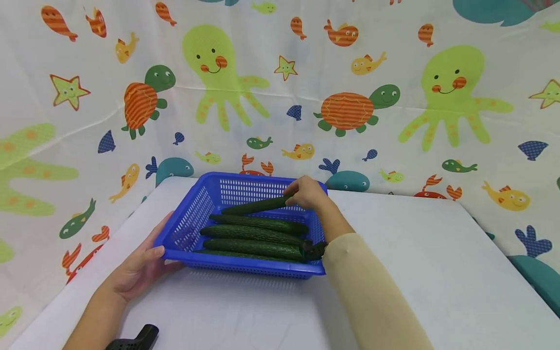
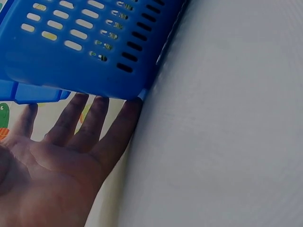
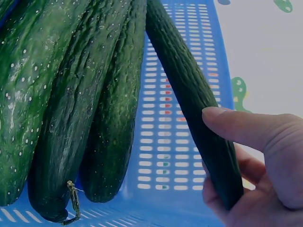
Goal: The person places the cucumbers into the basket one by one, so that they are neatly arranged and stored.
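A blue plastic basket (image 1: 258, 266) with slotted walls holds several long dark green cucumbers (image 1: 255, 233), lying side by side. My right hand (image 1: 306, 192) reaches over the basket's back right part and pinches the end of one cucumber (image 3: 182, 75), thumb on one side and fingers on the other. That cucumber lies at a slant, its held end higher, apart from the row. At the near left corner is my left hand (image 1: 142, 267). In the left wrist view its fingers (image 2: 87, 123) are spread and fairly straight, with the tips at the basket's underside.
The basket rests on a white table (image 1: 415, 253). Behind it hangs a white cloth (image 1: 271, 63) printed with sea animals. A black device (image 1: 135, 340) shows by the left wrist at the bottom edge. One cucumber in the row keeps a dried stem (image 3: 73, 201).
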The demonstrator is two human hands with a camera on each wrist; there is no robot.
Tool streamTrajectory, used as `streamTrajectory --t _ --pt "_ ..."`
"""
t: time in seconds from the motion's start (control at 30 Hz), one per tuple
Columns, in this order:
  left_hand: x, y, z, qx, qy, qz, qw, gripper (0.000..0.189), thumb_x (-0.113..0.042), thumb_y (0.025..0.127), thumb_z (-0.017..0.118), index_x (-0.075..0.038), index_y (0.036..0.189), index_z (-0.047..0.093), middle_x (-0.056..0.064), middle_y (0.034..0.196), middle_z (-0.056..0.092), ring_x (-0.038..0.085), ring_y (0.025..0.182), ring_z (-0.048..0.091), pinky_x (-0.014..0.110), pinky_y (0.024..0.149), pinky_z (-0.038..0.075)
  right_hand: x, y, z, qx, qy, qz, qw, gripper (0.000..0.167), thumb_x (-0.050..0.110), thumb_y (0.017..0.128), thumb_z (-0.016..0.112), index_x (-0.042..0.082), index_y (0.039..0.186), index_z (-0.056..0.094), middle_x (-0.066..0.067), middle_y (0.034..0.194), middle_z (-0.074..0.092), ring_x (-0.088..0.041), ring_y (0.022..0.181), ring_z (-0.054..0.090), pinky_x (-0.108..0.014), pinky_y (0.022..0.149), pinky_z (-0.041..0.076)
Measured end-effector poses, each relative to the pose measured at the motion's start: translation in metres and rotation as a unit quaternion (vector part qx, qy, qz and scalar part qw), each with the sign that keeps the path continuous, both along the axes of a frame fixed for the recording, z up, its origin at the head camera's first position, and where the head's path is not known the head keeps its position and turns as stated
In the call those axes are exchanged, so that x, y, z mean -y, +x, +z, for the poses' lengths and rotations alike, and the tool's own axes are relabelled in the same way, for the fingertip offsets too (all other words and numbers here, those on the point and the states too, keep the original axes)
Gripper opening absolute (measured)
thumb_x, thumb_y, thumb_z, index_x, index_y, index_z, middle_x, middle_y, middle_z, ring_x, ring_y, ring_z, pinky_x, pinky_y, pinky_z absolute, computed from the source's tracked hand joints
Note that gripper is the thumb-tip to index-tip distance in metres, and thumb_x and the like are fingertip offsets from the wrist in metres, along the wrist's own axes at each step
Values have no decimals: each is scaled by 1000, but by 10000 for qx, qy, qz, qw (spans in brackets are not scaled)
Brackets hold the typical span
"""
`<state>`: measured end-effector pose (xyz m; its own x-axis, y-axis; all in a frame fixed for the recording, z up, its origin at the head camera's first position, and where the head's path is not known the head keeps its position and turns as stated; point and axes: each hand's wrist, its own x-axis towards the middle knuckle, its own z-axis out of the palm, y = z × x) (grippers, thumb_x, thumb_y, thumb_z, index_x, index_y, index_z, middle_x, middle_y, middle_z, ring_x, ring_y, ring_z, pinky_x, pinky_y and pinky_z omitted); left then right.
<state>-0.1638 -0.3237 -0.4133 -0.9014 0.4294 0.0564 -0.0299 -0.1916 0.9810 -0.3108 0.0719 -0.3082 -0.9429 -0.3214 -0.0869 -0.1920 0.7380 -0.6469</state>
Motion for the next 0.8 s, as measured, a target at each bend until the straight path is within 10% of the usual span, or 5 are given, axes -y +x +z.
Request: streamTrajectory --t 0.8 --pt "-3 0 0 6 92 77 9999 70 -23 109 39 -47 164 3 -10 163 19 3 139 48 37 106 50 -2 -3 -5 156 8 71 9999 35 -2 95 67 10 127 73 -15 137 65 -34 129 60 -47 100 55"
